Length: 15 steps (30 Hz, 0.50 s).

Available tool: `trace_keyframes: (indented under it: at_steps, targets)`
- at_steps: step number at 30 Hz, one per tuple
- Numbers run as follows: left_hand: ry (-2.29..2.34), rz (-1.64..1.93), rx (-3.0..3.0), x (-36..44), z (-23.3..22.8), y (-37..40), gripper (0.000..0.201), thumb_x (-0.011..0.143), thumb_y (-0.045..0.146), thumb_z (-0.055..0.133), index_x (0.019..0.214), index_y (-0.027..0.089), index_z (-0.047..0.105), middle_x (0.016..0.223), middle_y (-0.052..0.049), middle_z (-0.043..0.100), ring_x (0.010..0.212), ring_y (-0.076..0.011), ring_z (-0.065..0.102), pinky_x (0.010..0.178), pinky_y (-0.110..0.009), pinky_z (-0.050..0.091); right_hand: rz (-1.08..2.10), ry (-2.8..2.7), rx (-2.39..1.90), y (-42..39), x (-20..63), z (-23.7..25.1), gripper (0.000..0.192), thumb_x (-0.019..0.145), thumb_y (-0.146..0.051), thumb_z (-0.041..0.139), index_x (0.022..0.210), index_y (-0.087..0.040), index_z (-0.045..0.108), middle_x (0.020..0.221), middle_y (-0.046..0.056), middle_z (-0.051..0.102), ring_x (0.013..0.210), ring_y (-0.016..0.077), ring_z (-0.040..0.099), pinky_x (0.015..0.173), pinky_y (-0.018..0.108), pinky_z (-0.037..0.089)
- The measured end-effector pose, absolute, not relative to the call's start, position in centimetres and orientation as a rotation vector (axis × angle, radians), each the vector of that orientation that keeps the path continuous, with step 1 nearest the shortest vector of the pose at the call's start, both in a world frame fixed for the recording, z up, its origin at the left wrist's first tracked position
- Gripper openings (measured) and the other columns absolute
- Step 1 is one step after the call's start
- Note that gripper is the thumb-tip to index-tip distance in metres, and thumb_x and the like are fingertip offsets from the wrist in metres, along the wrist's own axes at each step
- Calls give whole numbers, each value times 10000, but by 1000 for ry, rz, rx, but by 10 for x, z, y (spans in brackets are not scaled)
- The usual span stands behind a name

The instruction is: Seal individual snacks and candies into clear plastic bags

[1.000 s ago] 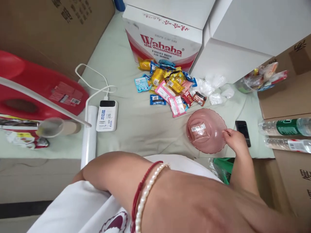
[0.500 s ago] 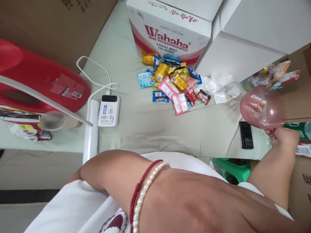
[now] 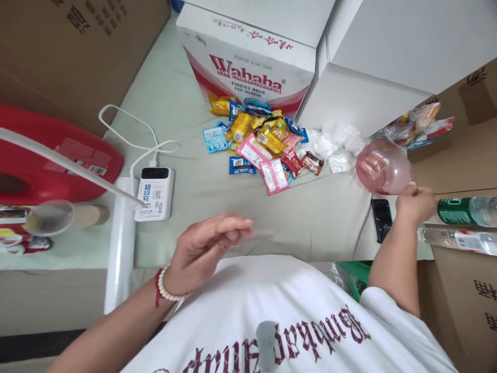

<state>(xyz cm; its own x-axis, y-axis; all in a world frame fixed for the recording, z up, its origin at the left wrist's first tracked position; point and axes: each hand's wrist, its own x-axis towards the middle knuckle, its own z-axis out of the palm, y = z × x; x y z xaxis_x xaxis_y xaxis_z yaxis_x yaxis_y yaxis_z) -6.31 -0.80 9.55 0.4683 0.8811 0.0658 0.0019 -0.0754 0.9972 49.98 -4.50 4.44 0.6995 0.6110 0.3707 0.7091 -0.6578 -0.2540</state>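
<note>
My right fingers (image 3: pixel 408 191) pinch the pink bowl (image 3: pixel 394 171) at 3 o'clock | left fingers (image 3: pixel 231 226) half open, empty | one-edge hold could slip, dropping it on the phone (image 3: pixel 382 219)

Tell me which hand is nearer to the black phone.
Right. The right hand, holding the pink bowl by its edge, is just right of the phone; the left hand is much farther off, to the phone's left.
</note>
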Motion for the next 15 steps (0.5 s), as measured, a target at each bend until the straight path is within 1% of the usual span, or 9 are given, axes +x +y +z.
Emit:
trace_keyframes:
  at_steps: [1,2,4,5,7,9,10,12,15]
  targets:
    - [899,898,1402,-64,83,-8,283,996,404,632,1113,204,794,866,-89,732,766,-181,653,679,-305,541,-463,-981,-2506,-41,484,42,226,926,-280,436,963,-174,632,980,240,679,1017,357,656,887,525,513]
    - [1003,903,1350,-66,71,-9,263,985,393,651,1083,196,794,881,-82,732,754,-162,632,684,-287,534,-464,-1019,-2471,-33,466,39,226,918,-271,459,988,-171,649,1018,221,696,1026,334,655,927,486,507]
    - [1161,884,1278,-71,49,-14,254,967,401,673,1038,186,787,879,-63,722,737,-138,600,692,-265,521,-106,-1328,-2370,-6,431,26,233,930,-288,496,1020,-179,681,1012,159,717,971,282,664,937,410,510]
    - [1203,870,1259,-72,40,-17,255,960,406,677,1024,184,783,863,-53,714,735,-134,595,693,-258,517,-6,-1386,-2357,12,416,18,232,922,-280,517,1035,-172,689,1025,155,715,985,279,658,959,405,500]
    - [1238,823,1262,-74,31,-23,268,956,419,667,1013,180,776,832,-40,696,738,-134,595,697,-253,515,43,-1296,-2399,49,397,2,267,907,-260,566,1116,-134,674,1128,192,687,1058,290,634,1000,422,479]
    - [1249,769,1294,-75,30,-27,284,955,434,652,1009,182,771,823,-36,686,739,-137,592,701,-255,517,73,-1121,-2464,79,393,-11,278,870,-219,614,1114,-94,661,1169,226,665,1075,295,623,1012,446,474]
    - [1256,757,1304,-76,30,-29,290,954,444,646,1007,186,769,825,-35,683,733,-137,586,699,-256,516,84,-1066,-2491,88,394,-15,250,856,-207,625,1072,-88,663,1137,223,672,1049,288,628,1003,453,482]
    - [1276,756,1298,-79,30,-30,297,948,464,647,1009,199,767,838,-34,684,724,-137,572,695,-258,512,136,-992,-2456,91,396,-18,159,854,-221,620,957,-109,665,979,165,698,933,252,642,935,432,522]
    - [1257,740,1240,-84,22,-31,315,936,491,664,1036,211,766,883,-44,704,733,-141,569,703,-266,509,393,-713,-2057,63,382,-15,154,854,-322,621,880,-173,651,788,57,676,711,172,606,692,310,556]
